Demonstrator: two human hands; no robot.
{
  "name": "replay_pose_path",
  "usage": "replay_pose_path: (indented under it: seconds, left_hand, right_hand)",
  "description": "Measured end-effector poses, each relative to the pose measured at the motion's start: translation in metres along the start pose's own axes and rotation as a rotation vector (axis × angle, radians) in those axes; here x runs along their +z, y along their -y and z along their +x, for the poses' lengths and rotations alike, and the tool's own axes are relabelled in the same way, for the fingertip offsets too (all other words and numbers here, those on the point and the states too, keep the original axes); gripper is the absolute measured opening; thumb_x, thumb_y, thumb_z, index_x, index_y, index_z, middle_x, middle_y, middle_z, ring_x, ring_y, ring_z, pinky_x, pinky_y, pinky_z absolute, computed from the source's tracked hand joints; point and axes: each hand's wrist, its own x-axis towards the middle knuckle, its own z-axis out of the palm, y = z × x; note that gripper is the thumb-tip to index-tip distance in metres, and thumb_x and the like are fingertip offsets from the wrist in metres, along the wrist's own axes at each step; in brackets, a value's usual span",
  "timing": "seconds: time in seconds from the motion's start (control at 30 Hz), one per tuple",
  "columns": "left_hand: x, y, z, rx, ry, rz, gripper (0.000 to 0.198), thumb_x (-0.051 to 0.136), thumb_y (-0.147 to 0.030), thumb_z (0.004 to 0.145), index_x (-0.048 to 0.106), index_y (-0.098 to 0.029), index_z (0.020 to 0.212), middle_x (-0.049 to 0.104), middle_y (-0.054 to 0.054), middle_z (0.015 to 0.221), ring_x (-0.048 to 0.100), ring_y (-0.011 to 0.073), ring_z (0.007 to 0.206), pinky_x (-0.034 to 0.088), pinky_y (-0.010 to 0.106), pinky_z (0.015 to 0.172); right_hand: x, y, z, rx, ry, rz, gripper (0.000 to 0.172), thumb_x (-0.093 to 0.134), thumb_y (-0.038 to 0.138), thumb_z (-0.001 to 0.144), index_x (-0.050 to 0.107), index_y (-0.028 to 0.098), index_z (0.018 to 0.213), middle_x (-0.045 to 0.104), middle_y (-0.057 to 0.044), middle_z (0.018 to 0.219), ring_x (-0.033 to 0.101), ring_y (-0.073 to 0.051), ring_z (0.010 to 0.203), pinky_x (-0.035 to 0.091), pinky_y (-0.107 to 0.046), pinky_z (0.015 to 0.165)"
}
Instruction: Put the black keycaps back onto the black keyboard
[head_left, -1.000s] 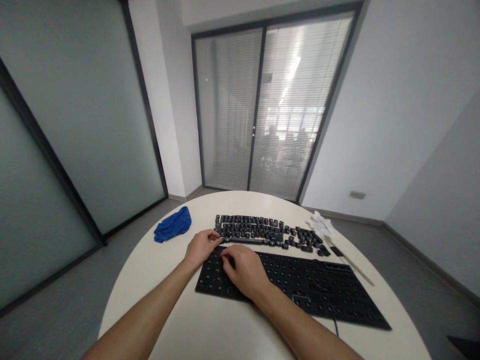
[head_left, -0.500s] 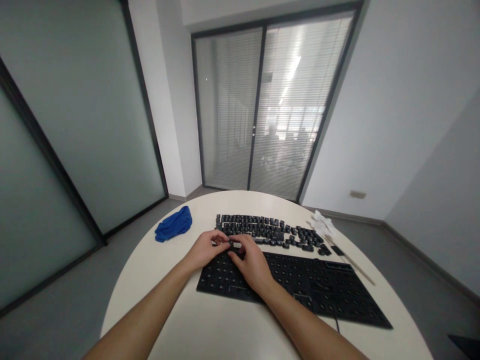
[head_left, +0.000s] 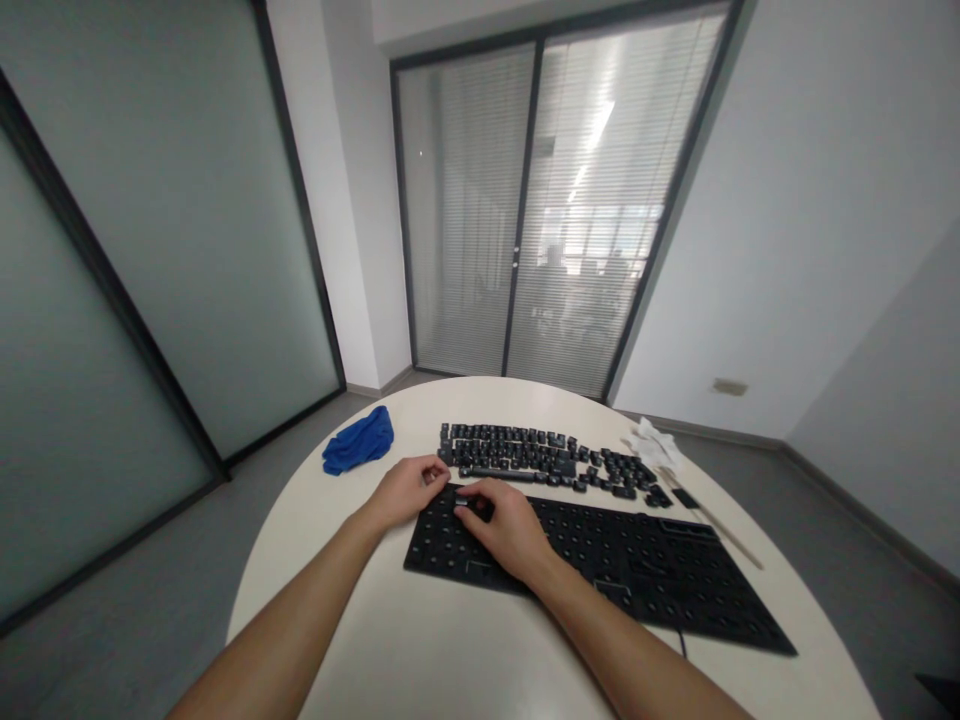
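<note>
Keyboard base (head_left: 600,560): lies along the near edge of the round table (head_left: 420,650), black, nearly all key seats bare.
Loose keycaps (head_left: 544,462): set out in rows just behind the base, toward the far edge.
Right hand (head_left: 506,527): rests on the left end of the base, fingers pinched on a small keycap (head_left: 462,503) over a seat.
Left hand (head_left: 405,490): at the base's far-left corner, fingers curled; whether it holds something I cannot tell.
Progress: seems at the very beginning, almost every cap is off the base.
Others: blue cloth (head_left: 360,442) near the left edge; white tissue (head_left: 655,445) and thin stick (head_left: 712,522) at the right.
</note>
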Motion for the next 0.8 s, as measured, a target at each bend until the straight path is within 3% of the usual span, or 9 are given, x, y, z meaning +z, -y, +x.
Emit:
replay_pose_path:
  seconds: [0.17,0.6,0.8]
  left_hand:
    - [0.003,0.008,-0.003,0.01,-0.028,0.061,0.027,0.055,-0.04,0.09,0.071,-0.019,0.087,0.069,0.002,0.076,0.06,0.0194,0.071,0.043,0.028,0.066]
    - [0.005,0.011,0.0,0.008,0.024,0.019,0.032,0.055,-0.045,0.09,0.071,-0.018,0.089,0.072,0.004,0.085,0.063,0.0207,0.079,0.047,0.029,0.073]
    - [0.005,0.01,-0.002,0.012,0.033,-0.005,0.031,0.055,-0.044,0.09,0.071,-0.018,0.09,0.071,0.003,0.084,0.063,0.0193,0.076,0.046,0.028,0.07]
  right_hand:
    - [0.001,0.002,-0.004,-0.076,0.053,-0.008,0.023,0.067,0.025,0.085,0.072,0.024,0.107,0.073,-0.004,0.1,0.065,-0.021,0.094,0.049,-0.034,0.087]
    - [0.002,0.009,-0.009,-0.193,0.142,0.003,0.02,0.07,0.023,0.085,0.073,0.024,0.105,0.073,-0.004,0.105,0.063,-0.02,0.101,0.048,-0.034,0.093]
    - [0.01,0.021,-0.016,-0.256,0.223,-0.007,0.015,0.076,0.028,0.081,0.075,0.025,0.095,0.075,-0.002,0.094,0.064,-0.019,0.094,0.049,-0.031,0.087]
